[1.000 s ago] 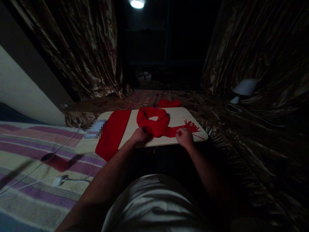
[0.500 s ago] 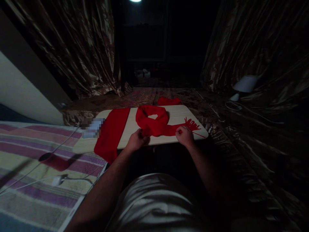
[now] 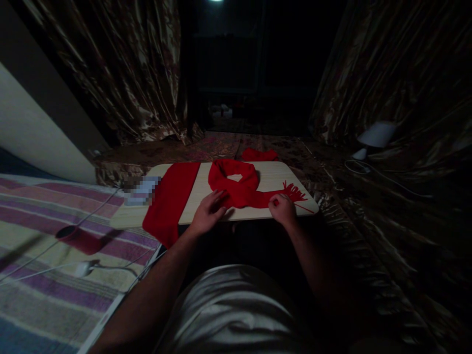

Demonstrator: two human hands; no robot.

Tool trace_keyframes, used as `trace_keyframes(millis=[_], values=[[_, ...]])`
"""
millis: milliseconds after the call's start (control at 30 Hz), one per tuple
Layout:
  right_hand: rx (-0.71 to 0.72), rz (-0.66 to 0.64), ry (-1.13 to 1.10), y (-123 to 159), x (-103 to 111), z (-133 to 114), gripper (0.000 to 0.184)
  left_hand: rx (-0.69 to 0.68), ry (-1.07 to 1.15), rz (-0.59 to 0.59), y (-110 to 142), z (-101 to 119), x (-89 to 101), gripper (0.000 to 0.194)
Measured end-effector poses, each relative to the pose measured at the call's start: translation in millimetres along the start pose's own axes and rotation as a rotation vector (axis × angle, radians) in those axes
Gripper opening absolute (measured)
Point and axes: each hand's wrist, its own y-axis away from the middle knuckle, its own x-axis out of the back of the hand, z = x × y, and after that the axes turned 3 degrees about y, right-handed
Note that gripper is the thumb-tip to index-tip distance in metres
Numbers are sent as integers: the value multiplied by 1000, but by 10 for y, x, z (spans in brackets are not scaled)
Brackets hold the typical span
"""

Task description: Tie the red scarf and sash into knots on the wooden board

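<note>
- Left hand (image 3: 207, 214): lies palm down on the near edge of the table, fingers stretched out flat, their tips touching the near fold of the looped scarf; it grips nothing.
- Right hand (image 3: 282, 210): curled into a loose fist at the near right edge of the table, fingertips pressed together on the scarf's tail just beside the fringe; whether cloth is actually pinched between them cannot be told.
- Striped purple, cream and green blanket (image 3: 44, 236): fills the lower left; white cables and a small white plug (image 3: 83, 268) lie across it, beside a dark red round object (image 3: 79, 239).
- Flat red rectangular cloth (image 3: 169, 201): spread over the left part of the table, its near end hanging past the edge.
- Pale wooden low table with rounded corners (image 3: 271, 174): carries both red pieces.
- Red knitted scarf with a fringed end (image 3: 236, 184): rests on the middle of the table, coiled into a ring with a gap at its centre; the tail runs right to the fringe (image 3: 295, 192).
- Small white lamp (image 3: 374, 136): stands far right against the shiny brown curtain (image 3: 398, 73).
</note>
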Motion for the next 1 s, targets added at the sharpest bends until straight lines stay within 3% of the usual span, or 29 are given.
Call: trace_keyframes(millis=[133, 233, 800, 900, 1000], values=[[8, -4, 4, 3, 12, -4, 10, -68, -311, -168, 27, -17, -44, 56], [23, -1, 2, 4, 17, -1, 10, -77, -434, -176, 34, -46, -68, 53], [10, -28, -23, 24, -4, 8, 10, -148, -517, -170, 62, -35, -60, 52], [-25, -33, -131, 2, -19, 16, 8, -135, -513, -177, 58, -17, -50, 51], [-245, 86, -447, -160, 64, 131, 6, -115, -501, -186, 52, -19, -39, 50]])
